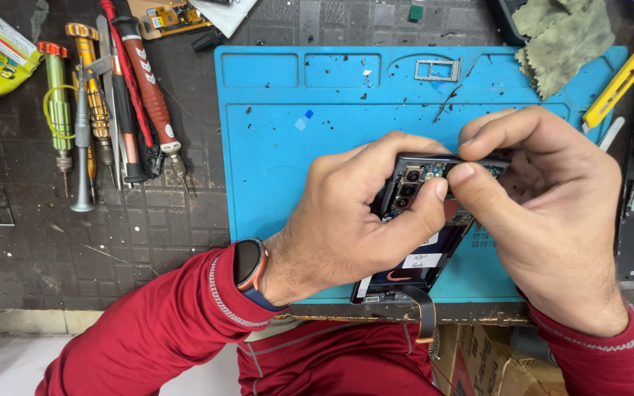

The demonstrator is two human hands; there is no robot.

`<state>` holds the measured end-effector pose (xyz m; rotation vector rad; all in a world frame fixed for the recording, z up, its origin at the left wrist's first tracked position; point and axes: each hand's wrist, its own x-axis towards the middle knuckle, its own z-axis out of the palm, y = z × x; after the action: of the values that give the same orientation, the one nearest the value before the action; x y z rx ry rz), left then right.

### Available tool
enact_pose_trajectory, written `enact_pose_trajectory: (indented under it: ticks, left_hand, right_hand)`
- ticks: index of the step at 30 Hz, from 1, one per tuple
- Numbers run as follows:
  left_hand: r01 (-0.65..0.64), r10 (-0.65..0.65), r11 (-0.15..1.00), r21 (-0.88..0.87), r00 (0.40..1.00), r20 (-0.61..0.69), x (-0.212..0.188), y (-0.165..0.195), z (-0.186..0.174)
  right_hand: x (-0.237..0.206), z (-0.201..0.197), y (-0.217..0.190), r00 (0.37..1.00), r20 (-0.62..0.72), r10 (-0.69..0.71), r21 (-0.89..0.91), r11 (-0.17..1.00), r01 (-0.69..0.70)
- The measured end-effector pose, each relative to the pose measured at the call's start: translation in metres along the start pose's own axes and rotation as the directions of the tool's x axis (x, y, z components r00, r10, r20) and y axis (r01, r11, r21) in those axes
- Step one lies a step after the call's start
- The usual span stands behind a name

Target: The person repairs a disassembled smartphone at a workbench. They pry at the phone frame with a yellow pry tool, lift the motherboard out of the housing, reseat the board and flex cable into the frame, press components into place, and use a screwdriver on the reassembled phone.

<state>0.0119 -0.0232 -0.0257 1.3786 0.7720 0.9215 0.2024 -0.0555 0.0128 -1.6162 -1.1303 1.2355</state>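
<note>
opened phone (414, 220): glossy dark casing, bare metal parts. mat (273, 147): smooth matt blue rubber. tabletop (111, 235): rough, dark, gridded surface. screwdrivers (97, 103): glossy plastic handles, metal shafts. cloth (559, 44): coarse green fabric. sleeves (163, 330): red knit.

Bright, even overhead light, soft shadows, mild glare on the blue mat (273, 147), sharp focus throughout.

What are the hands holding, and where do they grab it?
An opened phone: the left hand grips its top left edge, the right hand pinches its top end.
</note>
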Motion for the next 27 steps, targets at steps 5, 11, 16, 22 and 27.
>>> enact_pose_trajectory:
  ticks: [5,11,16,22,27]
  left_hand:
    - [0.077,-0.078,0.997,-0.017,0.997,-0.029,0.0022,0.0014,-0.0001]
    - [0.111,-0.114,0.992,-0.056,0.992,-0.051,0.0041,0.0025,-0.0014]
    - [0.102,-0.103,0.994,-0.027,0.993,-0.057,0.0048,0.0026,-0.0005]
    - [0.136,-0.142,0.987,-0.081,0.987,-0.077,0.0059,0.003,0.002]
    - [0.12,-0.126,0.991,-0.061,0.987,-0.098,0.0051,0.0028,0.0011]
  right_hand:
    - [0.0056,-0.0021,-0.0013,1.0,0.01,0.026,0.029,0.999,-0.026]
    - [0.0072,-0.0053,-0.004,0.997,-0.014,0.07,0.09,0.994,-0.068]
    - [0.0064,-0.0059,-0.0042,0.999,0.023,0.032,-0.008,0.999,-0.032]
    - [0.0076,-0.0042,-0.002,0.998,0.048,0.027,0.065,0.997,-0.03]
    - [0.0084,0.0001,0.0008,0.999,0.032,0.016,0.115,0.993,-0.02]
